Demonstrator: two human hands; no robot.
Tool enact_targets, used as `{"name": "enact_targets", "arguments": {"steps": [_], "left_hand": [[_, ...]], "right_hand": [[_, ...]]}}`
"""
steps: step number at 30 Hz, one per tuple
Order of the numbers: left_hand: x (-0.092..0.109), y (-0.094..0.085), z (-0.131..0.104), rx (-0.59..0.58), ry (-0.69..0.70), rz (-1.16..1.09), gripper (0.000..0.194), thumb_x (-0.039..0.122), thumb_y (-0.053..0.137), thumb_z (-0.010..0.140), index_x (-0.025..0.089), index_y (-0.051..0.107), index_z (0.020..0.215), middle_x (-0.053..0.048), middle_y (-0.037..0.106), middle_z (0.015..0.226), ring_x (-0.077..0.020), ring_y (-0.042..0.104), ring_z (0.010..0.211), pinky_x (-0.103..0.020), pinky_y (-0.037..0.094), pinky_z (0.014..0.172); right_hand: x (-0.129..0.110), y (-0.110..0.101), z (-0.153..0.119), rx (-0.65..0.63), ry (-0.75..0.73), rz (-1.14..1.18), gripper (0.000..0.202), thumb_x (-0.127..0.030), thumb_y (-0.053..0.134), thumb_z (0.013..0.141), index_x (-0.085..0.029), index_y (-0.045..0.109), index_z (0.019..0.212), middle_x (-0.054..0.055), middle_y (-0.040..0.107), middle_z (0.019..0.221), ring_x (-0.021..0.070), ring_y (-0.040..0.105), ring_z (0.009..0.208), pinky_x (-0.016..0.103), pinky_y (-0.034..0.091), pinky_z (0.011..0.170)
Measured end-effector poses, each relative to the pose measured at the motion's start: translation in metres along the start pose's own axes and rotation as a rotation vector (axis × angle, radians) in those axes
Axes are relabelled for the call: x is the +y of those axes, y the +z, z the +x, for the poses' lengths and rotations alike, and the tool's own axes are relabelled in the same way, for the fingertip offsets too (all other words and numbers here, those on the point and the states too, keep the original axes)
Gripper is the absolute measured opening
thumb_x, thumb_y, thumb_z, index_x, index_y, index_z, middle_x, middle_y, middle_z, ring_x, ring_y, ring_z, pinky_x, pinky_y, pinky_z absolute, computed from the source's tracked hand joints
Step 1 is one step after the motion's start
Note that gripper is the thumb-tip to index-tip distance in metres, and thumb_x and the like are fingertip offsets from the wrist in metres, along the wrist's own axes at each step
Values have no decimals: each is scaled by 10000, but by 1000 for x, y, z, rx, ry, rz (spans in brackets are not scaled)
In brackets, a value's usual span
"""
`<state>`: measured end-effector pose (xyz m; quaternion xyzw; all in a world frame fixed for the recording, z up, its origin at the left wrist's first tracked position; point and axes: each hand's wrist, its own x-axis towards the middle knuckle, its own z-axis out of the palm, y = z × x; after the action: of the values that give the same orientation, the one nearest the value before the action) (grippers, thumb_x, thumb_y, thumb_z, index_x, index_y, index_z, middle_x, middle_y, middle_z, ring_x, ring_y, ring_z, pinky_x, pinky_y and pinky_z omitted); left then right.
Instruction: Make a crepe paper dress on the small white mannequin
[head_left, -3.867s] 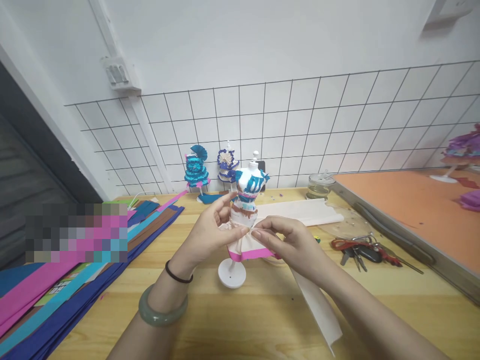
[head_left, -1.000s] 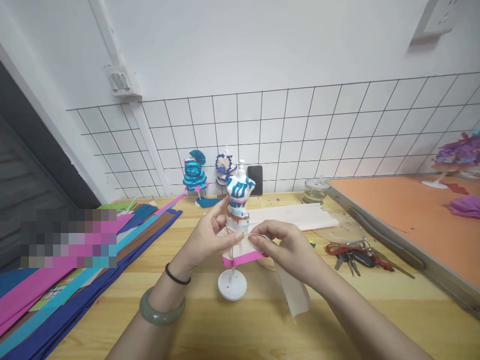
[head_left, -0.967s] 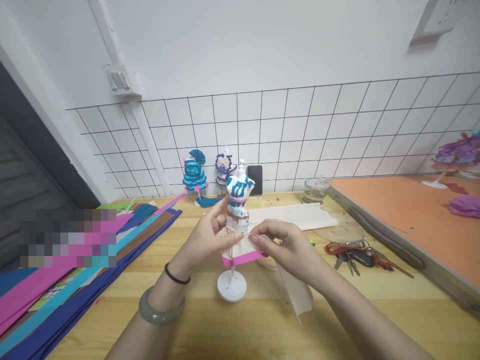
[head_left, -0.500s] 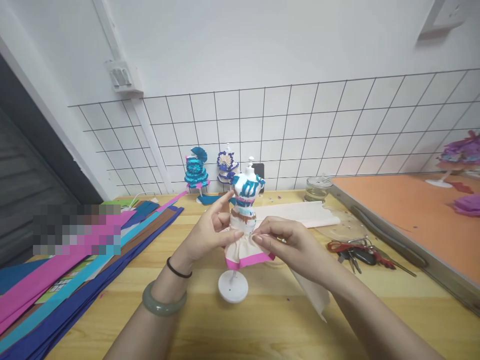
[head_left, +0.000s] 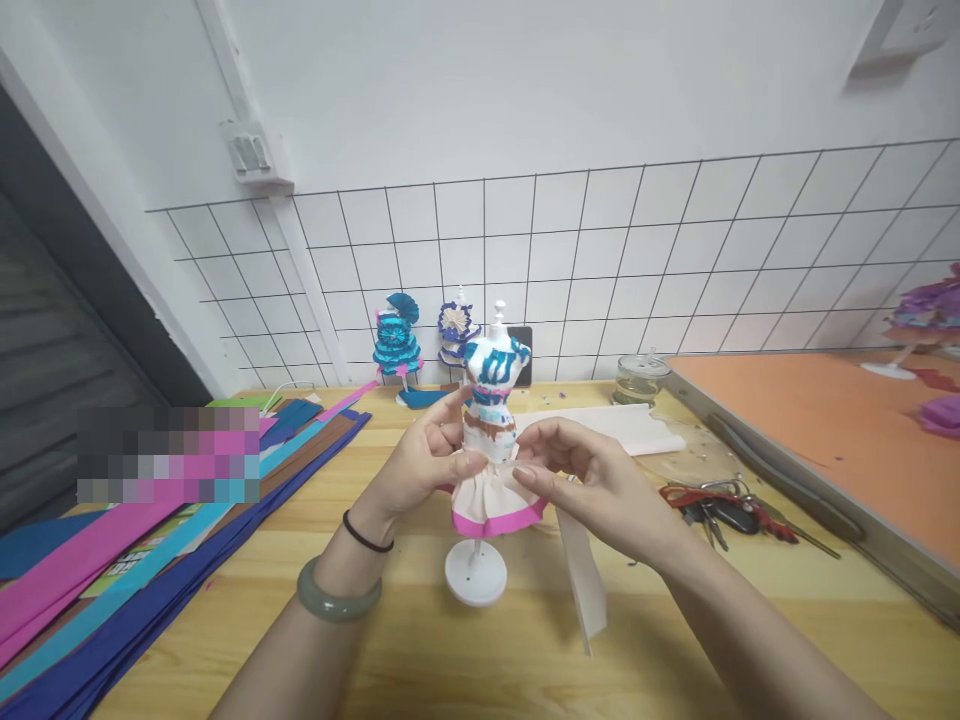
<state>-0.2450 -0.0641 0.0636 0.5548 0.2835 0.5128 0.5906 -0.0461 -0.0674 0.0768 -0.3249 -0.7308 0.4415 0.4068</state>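
Note:
A small white dress form (head_left: pixel 495 360), painted with blue, pink and brown patches, stands upright on a round white base (head_left: pixel 475 575). Around its hips sits a gathered cream paper skirt (head_left: pixel 484 495) with a pink hem. My left hand (head_left: pixel 427 450) grips the form from the left, its thumb pressing the skirt's gathered top and its fingers partly hidden behind. On the other side, my right hand (head_left: pixel 592 480) has thumb and fingers around the cream paper strip at the waist. The strip's loose tail (head_left: pixel 585 580) hangs below that hand.
Coloured paper strips (head_left: pixel 172 510) lie at left. Two decorated dress forms (head_left: pixel 397 340) and a dark phone (head_left: pixel 521 355) stand at the back. To the right are a glass cup (head_left: pixel 640 378), keys (head_left: pixel 724 510) and a raised orange board (head_left: pixel 810 430).
My right thumb and fingers have spread slightly and shifted along the skirt's top. The loose paper tail has swung left, and the dress form appears more upright. My left hand keeps its grip.

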Motion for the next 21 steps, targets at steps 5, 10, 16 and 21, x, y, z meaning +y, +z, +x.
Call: {"name": "enact_targets", "arguments": {"steps": [5,10,16,21], "left_hand": [[-3,4,-2,-70,-101,103,910,218,726,661,261,193,1398,-85,667,944,-197,638,787,-237,465,569],[-7,5,0,-82,-116,165,839,313,644,757,247,132,1418,-58,664,885,-176,617,798,-283,451,669],[-3,15,1,68,14,373,781,408,629,749,223,229,1394,-110,580,1172,-239,500,1113,-391,347,946],[2,27,-1,108,21,684,766,366,735,633,236,394,1308,-72,602,1104,-230,518,1045,-407,348,945]], "right_hand": [[2,0,2,14,-39,-79,292,-396,542,826,-189,579,1028,28,576,774,159,547,712,265,455,593],[1,-1,2,9,-14,-244,306,-435,470,859,-164,599,798,3,531,668,130,486,610,235,381,524],[-1,0,3,70,-12,-321,284,-409,447,874,-189,626,851,10,591,690,147,521,637,233,381,534],[-1,2,2,114,-76,-392,231,-362,482,864,-194,639,892,1,608,662,140,541,608,234,394,550]]}}
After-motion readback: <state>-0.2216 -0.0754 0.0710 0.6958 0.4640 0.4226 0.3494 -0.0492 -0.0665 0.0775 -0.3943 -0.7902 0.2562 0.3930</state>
